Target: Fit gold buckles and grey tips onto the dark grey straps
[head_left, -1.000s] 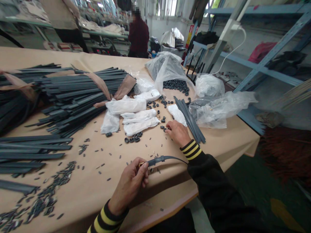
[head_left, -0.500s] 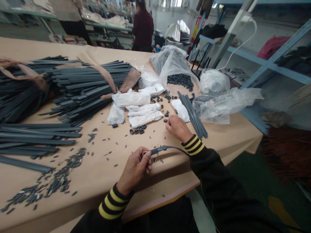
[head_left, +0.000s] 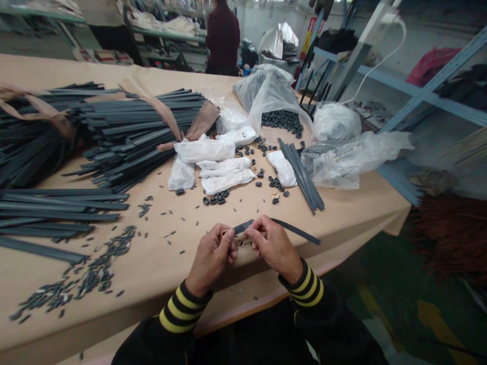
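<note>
My left hand (head_left: 210, 256) is closed on the buckle end of a dark grey belt (head_left: 302, 234), where a bit of gold-coloured metal buckle (head_left: 223, 231) peeks out between the fingers. Close beside it, my right hand (head_left: 277, 249) pinches the same belt a little way along. The belt's free end passes behind the right hand and slants down to the right, near the table's front edge. Whether the right fingers also grip a small belt loop is hidden. Beyond the hands lie dark belt loops (head_left: 216, 198) and small gold-coloured buckle parts (head_left: 275, 197).
White wrapped packets (head_left: 227, 175) lie mid-table. Bundled dark straps (head_left: 140, 124) and scattered small dark pieces (head_left: 89, 271) cover the left. A plastic bag (head_left: 266, 91) spills loops at the back; loose straps (head_left: 302, 177) lie right. Two people stand beyond the table.
My right hand has come back from the loops near the packets to the belt and now pinches it beside the left hand. The left hand keeps its hold on the buckle end.
</note>
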`<state>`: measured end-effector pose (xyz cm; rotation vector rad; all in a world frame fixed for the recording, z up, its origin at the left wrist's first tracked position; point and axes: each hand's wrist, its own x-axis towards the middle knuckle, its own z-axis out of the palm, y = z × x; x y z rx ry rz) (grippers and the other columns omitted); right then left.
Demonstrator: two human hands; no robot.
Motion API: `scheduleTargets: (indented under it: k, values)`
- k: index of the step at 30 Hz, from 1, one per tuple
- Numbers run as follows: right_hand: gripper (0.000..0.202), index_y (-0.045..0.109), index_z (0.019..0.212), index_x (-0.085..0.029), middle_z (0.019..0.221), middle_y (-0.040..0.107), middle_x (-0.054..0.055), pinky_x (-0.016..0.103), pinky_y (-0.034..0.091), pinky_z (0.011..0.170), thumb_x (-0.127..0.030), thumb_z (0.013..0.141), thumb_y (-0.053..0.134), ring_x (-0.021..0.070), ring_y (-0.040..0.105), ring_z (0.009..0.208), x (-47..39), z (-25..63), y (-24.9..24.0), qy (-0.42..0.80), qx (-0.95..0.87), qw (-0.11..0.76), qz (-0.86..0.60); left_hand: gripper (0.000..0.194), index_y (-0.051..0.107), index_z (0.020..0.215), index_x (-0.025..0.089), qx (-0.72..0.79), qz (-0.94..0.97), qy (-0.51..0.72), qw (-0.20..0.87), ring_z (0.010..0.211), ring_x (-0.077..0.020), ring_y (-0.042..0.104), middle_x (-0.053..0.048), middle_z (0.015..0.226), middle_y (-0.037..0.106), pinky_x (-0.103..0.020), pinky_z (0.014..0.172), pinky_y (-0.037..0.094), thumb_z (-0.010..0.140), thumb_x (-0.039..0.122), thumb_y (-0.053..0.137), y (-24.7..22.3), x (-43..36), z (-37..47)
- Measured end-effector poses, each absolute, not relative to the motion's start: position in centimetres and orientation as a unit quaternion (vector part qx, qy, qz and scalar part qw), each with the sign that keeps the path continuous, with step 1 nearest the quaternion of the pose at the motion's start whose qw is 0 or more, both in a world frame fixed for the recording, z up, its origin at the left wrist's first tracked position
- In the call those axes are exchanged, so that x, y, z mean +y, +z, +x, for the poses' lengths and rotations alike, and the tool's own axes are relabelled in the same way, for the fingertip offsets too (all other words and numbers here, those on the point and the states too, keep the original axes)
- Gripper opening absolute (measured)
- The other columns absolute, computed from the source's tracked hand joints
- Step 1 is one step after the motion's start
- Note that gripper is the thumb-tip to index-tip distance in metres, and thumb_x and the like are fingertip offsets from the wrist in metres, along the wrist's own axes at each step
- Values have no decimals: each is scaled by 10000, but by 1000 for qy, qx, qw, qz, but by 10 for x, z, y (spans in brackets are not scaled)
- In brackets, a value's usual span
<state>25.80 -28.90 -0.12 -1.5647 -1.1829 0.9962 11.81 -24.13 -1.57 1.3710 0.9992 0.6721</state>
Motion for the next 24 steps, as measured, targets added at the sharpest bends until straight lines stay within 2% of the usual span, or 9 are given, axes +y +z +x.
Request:
scheduleTargets:
  k: [5, 11, 17, 24]
  values:
    - [134, 544, 755, -147, 680, 599, 7, 256, 534, 626, -281, 765, 546, 126, 630, 663, -286, 259, -6, 478, -402, 519, -583, 200, 451, 715, 172, 425, 594, 306, 610, 382, -70, 459, 61, 472, 503, -177, 394, 376, 806, 348, 477, -17, -242, 116]
    - [178, 548, 796, -151, 755, 629, 15, 233, 537, 647, -284, 707, 626, 139, 653, 745, -292, 254, -9, 526, -302, 591, -531, 172, 451, 740, 174, 410, 593, 333, 607, 405, -71, 462, 63, 484, 500, -181, 413, 379, 818, 326, 471, -20, -245, 113]
    - [150, 522, 818, -177, 740, 642, 17, 255, 525, 638, -246, 724, 616, 144, 650, 692, -294, 243, -9, 408, -366, 616, -566, 179, 461, 749, 171, 433, 593, 344, 585, 406, -78, 467, 60, 483, 508, -193, 417, 386, 814, 337, 477, -19, -247, 118]
    - [42, 573, 788, -186, 811, 595, 31, 230, 495, 639, -178, 747, 574, 131, 585, 742, -287, 241, -7, 245, -488, 550, -632, 179, 465, 752, 174, 414, 584, 342, 608, 421, -78, 475, 63, 493, 502, -190, 428, 395, 805, 344, 487, -22, -248, 117]
